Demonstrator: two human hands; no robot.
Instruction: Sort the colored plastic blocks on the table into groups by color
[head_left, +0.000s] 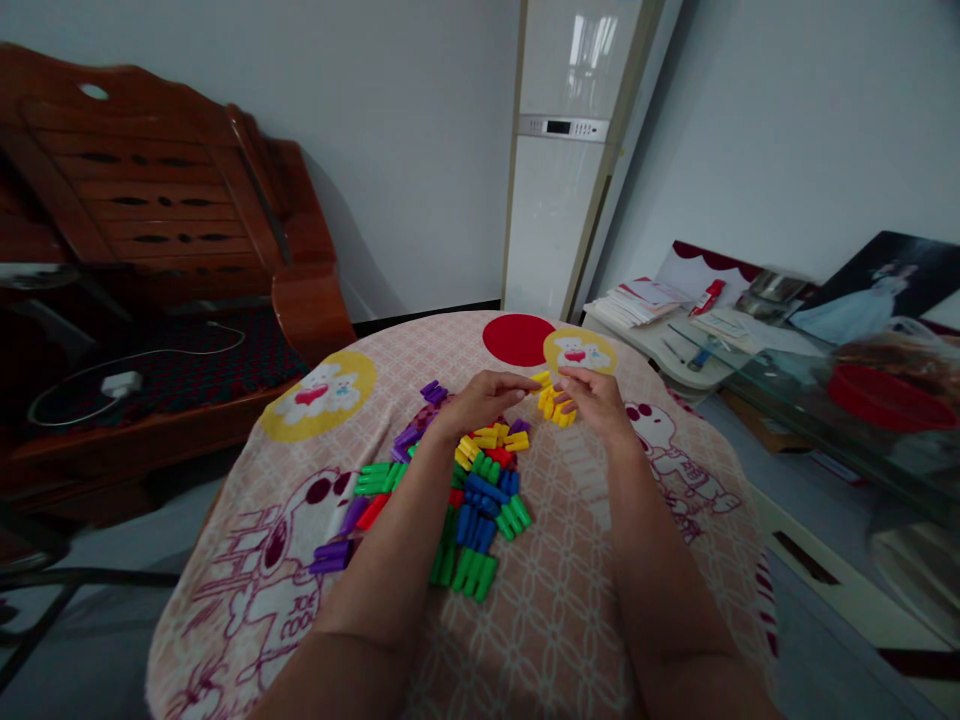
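Observation:
A small group of yellow plastic building blocks (556, 408) lies on the cloth between my hands. My left hand (484, 398) reaches in from the left, fingers stretched out and thumb apart, its fingertips at the upper yellow piece. On the other side, my right hand (596, 400) has its fingers bent against the right edge of the group, closed on a yellow block that they partly hide. Under and around my left forearm spreads a loose pile of blocks: yellow (487, 437), green (475, 574), blue (477, 528), red (373, 512) and purple (331, 556).
The patterned tablecloth (540, 640) covers a round table. At right, a glass-topped stand (795, 400) holds papers (645, 300), a red basket (877, 398) and a photo (885, 285). A wooden bench (142, 150) stands left; a tall white cabinet-like unit (559, 210) stands behind the table.

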